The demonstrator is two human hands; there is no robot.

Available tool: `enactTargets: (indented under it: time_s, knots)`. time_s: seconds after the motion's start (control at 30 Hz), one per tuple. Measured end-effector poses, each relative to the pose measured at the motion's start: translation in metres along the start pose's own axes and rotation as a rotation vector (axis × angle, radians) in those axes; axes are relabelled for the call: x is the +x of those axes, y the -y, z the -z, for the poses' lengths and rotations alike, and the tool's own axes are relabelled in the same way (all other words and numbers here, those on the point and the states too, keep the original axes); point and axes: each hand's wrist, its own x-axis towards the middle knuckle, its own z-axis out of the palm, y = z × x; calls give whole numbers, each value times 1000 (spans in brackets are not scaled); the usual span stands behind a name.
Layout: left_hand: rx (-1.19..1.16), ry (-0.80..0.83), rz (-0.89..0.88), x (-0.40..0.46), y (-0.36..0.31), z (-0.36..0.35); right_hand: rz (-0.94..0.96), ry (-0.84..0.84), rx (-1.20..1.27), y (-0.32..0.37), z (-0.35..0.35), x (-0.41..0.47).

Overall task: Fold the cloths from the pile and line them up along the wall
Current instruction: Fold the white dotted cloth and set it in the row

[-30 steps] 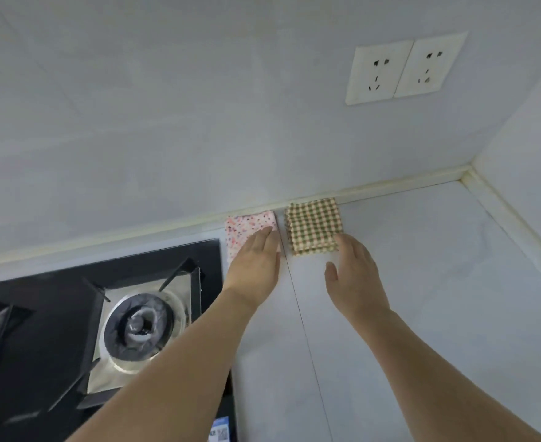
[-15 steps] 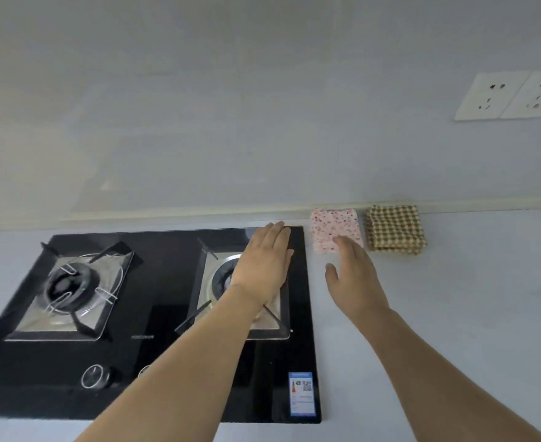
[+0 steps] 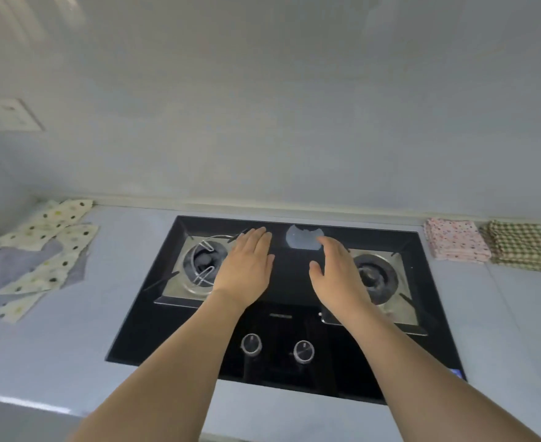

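Unfolded cloths are lying in a loose pile left of the black gas hob. Above the hob, a person's left hand and right hand are hovering, fingers straight and gripping nothing. Right of the hob, a folded pink floral cloth and a folded green checked cloth are sitting side by side against the wall.
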Motion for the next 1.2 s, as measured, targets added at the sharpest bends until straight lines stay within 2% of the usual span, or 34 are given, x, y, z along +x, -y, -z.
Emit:
enactTargets:
  time_s: [0.2,0.37,0.5,0.57,0.8,1.0,1.2]
  knots:
    - [-67,-49,142,-42,86,25,88,120,10,71,-47,9]
    - [-74,-47,183,-90,160,44,156,184,5,138,-105,4]
    - [-58,-45,254,-129,243,59,210,171,-73,210,-162,6]
    - [-52,4,261,-148,292,67,205,166,-31,248,-196,5]
    - [-77,78,467,-198,444,85,260,337,-2,347,-294,3]
    - [-132,12,624,-208,536,89,315,400,-8,399,-352,50]
    - [-148,-20,605,-168,654,64,346,389,-104,448,-448,119]
